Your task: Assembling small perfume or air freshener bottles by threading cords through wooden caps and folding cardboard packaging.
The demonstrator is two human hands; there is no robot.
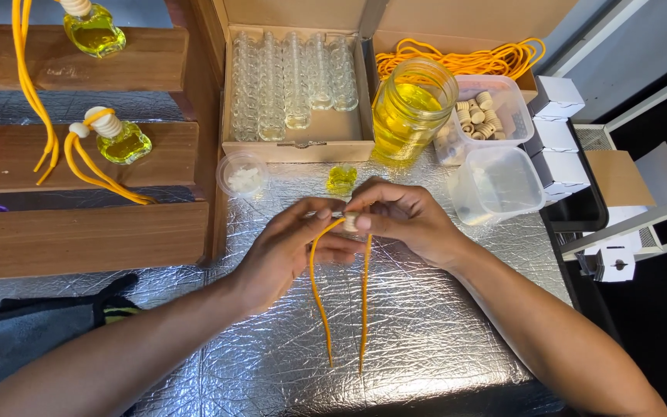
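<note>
Both hands pinching: right hand (pixel 407 220) holding small pale wooden cap (pixel 350 222), left hand (pixel 291 245) feeding thin orange cord (pixel 316 286) w/ ends even.

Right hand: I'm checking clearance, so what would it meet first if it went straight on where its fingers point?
The right hand points toward the left hand; their fingertips already nearly touch around the small wooden cap.

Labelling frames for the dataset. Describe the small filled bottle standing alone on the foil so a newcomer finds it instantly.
Start at the open cardboard box of empty clear glass bottles at the back of the foil-covered table. Just in front of its front edge, right of the small round clear cup and above the hands, stands the small bottle. Unlike the boxed bottles, it holds yellow liquid and has no cap or cord.
</note>
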